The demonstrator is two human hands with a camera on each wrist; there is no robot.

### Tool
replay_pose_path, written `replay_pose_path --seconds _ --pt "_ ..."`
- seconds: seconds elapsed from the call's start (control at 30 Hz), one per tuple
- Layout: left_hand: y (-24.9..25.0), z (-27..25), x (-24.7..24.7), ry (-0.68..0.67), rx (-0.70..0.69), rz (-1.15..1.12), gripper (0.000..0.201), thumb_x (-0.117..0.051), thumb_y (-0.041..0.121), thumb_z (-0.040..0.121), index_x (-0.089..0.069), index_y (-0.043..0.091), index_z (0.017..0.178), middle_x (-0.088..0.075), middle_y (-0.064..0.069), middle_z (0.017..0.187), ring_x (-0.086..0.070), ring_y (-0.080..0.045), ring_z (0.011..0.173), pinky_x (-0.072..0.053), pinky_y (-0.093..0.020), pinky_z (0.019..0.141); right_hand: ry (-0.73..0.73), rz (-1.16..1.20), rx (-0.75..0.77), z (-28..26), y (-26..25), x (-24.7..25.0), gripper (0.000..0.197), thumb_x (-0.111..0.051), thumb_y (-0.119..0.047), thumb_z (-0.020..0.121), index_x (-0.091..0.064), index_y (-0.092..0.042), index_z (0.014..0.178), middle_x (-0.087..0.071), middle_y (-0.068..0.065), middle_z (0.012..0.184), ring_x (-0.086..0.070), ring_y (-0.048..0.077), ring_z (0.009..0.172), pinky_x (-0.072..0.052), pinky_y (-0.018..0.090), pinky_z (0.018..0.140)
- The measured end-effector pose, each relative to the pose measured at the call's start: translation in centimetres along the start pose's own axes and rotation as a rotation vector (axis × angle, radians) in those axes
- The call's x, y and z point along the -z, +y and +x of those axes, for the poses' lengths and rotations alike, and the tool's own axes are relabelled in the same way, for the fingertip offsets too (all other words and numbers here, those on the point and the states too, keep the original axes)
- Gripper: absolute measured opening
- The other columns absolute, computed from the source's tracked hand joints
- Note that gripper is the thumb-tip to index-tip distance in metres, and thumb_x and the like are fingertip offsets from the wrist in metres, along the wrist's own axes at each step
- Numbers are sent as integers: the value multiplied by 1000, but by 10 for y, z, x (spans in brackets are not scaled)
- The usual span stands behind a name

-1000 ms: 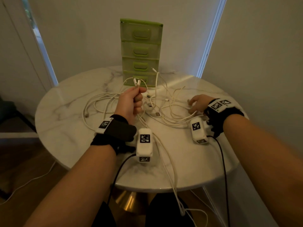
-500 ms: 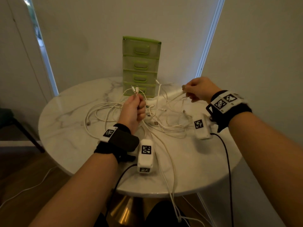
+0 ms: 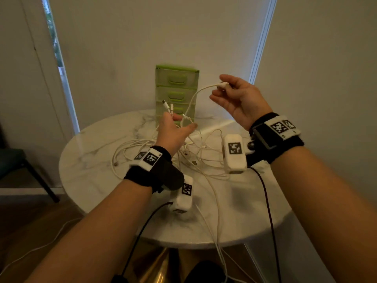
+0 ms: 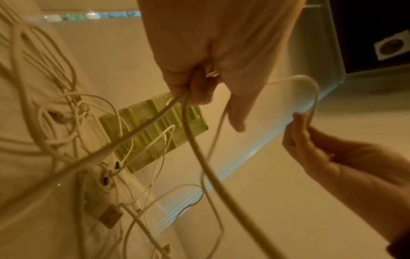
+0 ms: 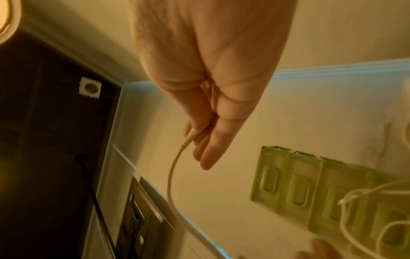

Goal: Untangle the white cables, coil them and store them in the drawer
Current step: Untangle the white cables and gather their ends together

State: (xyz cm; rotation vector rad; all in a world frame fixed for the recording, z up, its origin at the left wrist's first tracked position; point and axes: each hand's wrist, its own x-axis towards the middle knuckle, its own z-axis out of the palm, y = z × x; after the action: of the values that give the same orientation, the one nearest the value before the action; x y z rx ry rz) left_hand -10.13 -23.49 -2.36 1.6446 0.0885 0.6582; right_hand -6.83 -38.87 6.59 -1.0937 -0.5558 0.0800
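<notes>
A tangle of white cables [image 3: 142, 152] lies on the round marble table [image 3: 85, 164]. My left hand [image 3: 177, 127] is raised above it and grips a few cables, whose connector ends [image 3: 167, 107] stick up out of the fist. The left wrist view shows the cables [image 4: 195, 136] hanging from the curled fingers [image 4: 197, 91]. My right hand [image 3: 228, 92] is up at the right, level with the green drawer unit [image 3: 176, 86], and pinches a white cable's connector [image 3: 222, 85] between thumb and fingers [image 5: 195, 135]. That cable [image 3: 195, 99] arcs down to my left hand. All drawers look closed.
The drawer unit [image 5: 310, 189] stands at the table's far edge against the wall. One cable [image 3: 219, 242] hangs over the near table edge toward the floor. A dark chair [image 3: 14, 160] stands at the left. The wall is close on the right.
My right hand picked a cable end off the table and lifted it up beside the drawer unit. My left hand rose a little, still holding its cables.
</notes>
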Motion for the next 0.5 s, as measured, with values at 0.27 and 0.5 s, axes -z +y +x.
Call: replay_pose_path --seconds 0.27,0.5 --pt "-22 11 30 204 56 63 33 -58 10 86 -35 22 66 -43 3 69 -42 -18 68 -38 -29 64 586 234 184 1 -11 64 33 -25 9 91 -52 -9 84 -50 15 83 -61 25 68 -58 28 55" --pt "-39 21 57 324 144 -15 30 -55 16 87 -35 23 66 -41 -1 65 -42 -20 68 -39 -37 66 930 417 246 -13 -8 134 28 -25 -6 95 -44 -4 116 -28 24 145 -54 32 80 -51 42 78"
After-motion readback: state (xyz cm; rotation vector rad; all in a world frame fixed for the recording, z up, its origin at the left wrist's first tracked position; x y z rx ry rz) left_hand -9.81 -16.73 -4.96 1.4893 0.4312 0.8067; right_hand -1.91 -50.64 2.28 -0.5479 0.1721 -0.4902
